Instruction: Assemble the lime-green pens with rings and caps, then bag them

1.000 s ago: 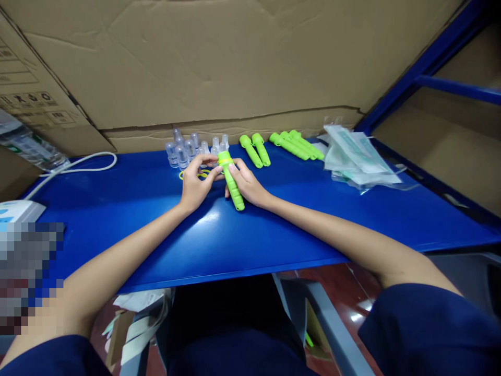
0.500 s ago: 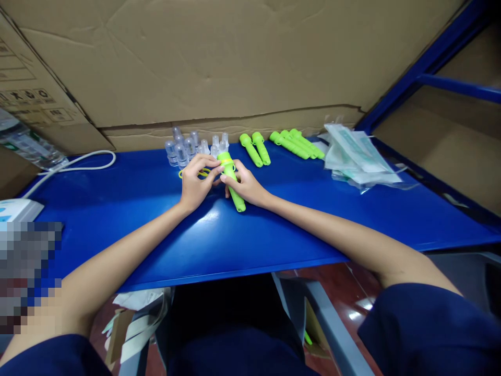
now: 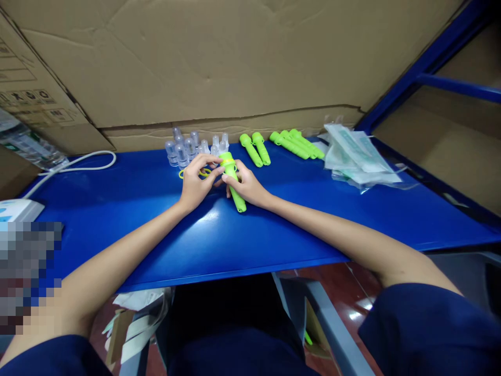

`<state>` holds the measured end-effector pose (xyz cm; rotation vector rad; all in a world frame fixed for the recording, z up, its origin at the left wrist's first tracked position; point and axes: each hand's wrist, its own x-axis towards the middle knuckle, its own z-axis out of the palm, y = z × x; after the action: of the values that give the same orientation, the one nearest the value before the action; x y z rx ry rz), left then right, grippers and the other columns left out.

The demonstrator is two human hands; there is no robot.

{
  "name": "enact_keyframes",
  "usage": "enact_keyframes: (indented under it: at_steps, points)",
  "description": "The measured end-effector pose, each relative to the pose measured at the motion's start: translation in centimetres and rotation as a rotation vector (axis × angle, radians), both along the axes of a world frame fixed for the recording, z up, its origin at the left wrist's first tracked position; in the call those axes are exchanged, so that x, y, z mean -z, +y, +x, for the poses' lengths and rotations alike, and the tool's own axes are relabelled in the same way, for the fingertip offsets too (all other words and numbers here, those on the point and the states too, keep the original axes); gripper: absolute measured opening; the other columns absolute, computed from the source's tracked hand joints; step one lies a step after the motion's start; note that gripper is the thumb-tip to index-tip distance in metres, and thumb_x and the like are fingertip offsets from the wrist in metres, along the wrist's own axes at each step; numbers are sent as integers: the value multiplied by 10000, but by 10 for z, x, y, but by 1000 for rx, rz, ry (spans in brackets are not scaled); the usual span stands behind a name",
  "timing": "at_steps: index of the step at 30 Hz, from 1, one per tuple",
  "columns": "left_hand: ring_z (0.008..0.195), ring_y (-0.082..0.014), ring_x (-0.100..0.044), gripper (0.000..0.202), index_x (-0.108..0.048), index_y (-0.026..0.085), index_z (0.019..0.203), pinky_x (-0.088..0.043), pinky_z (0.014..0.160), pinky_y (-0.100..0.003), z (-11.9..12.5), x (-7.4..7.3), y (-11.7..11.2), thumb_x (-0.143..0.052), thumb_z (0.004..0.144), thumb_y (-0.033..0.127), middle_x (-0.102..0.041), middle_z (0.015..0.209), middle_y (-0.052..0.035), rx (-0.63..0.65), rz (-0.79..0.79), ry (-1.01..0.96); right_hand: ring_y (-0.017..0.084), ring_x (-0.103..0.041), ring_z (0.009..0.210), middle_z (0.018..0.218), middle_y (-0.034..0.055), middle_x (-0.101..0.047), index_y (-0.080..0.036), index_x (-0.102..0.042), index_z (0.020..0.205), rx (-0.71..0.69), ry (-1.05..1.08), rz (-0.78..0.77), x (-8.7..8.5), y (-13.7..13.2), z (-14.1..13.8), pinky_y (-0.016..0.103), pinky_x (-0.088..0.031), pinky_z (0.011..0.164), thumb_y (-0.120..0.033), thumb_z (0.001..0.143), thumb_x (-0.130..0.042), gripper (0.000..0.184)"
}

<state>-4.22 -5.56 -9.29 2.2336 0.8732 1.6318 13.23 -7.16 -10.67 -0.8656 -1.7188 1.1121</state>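
Note:
My right hand [image 3: 246, 186] grips a bright green plastic handle [image 3: 236, 195] that slants toward me over the blue table [image 3: 274, 224]. My left hand [image 3: 197, 184] pinches a thin yellow ring at the handle's far, wider end [image 3: 228, 161]. A loose yellow ring [image 3: 183, 174] lies on the table just behind my left hand. Both hands work close together near the table's middle back.
Several clear small caps [image 3: 183, 149] stand behind my hands. More green handles [image 3: 256, 149] [image 3: 297, 145] lie to the right, then a pile of sealed clear pouches [image 3: 358, 154]. A white cable [image 3: 74, 164] and white device [image 3: 18, 210] sit at left. Cardboard [image 3: 235, 62] walls the back.
My left fingers have shifted along the yellow ring at the handle's wide end. The handle has tipped very slightly toward me. Nothing else moved.

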Motion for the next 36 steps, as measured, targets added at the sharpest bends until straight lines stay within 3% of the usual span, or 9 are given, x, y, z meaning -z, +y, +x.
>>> enact_keyframes:
  at_steps: [8, 14, 19, 24, 29, 32, 36]
  points:
    - [895, -141, -674, 116, -744, 215, 867, -524, 801, -286, 1, 3, 2, -734, 901, 325, -720, 947, -17, 21, 51, -43, 127, -638, 497, 852, 44, -760, -222, -378, 1063, 13, 0, 22, -2, -2, 0, 252, -501, 465, -548, 891, -627, 444]
    - [809, -125, -644, 96, -723, 204, 956, -469, 685, -251, -1, -2, -1, -739, 891, 272, -728, 960, -22, 16, -3, 4, 129, -642, 497, 845, 40, -761, -223, -389, 1056, 24, -2, 23, 0, -1, 0, 252, -503, 457, -511, 895, -641, 416]
    - [797, -125, -643, 79, -715, 196, 944, -456, 677, -247, 0, -1, 1, -738, 875, 230, -725, 937, -20, 28, -36, -13, 116, -622, 476, 822, 25, -740, -217, -391, 1109, 20, 4, 17, 2, 0, 0, 244, -496, 438, -491, 897, -647, 431]
    - [812, -128, -684, 148, -683, 187, 1004, -453, 679, -243, 3, 4, 3, -724, 864, 208, -747, 973, -24, 30, -150, -50, 120, -595, 441, 759, -42, -682, -242, -196, 1374, 59, 91, 47, 0, -2, -2, 261, -508, 434, -452, 890, -678, 715]
    - [873, -147, -706, 164, -679, 192, 1045, -463, 699, -249, 2, 5, 4, -692, 898, 263, -757, 977, -32, 44, -189, -35, 124, -581, 430, 617, -128, -574, -257, -234, 1278, 43, 122, 63, 2, -2, -2, 239, -497, 433, -469, 838, -747, 708]
    - [870, -149, -698, 169, -680, 195, 1035, -458, 682, -250, 1, 4, 2, -700, 901, 295, -749, 968, -32, 36, -148, -46, 109, -590, 459, 748, -80, -654, -270, -262, 1222, 39, 138, 31, 2, 0, -1, 235, -498, 436, -483, 812, -771, 687]
    - [889, -146, -679, 147, -701, 199, 1025, -476, 723, -258, 1, 1, -1, -692, 916, 297, -733, 996, -37, 40, -37, -27, 105, -616, 535, 930, 19, -708, -234, -407, 1162, 37, 97, 13, 0, 3, 1, 249, -512, 475, -530, 889, -662, 476]
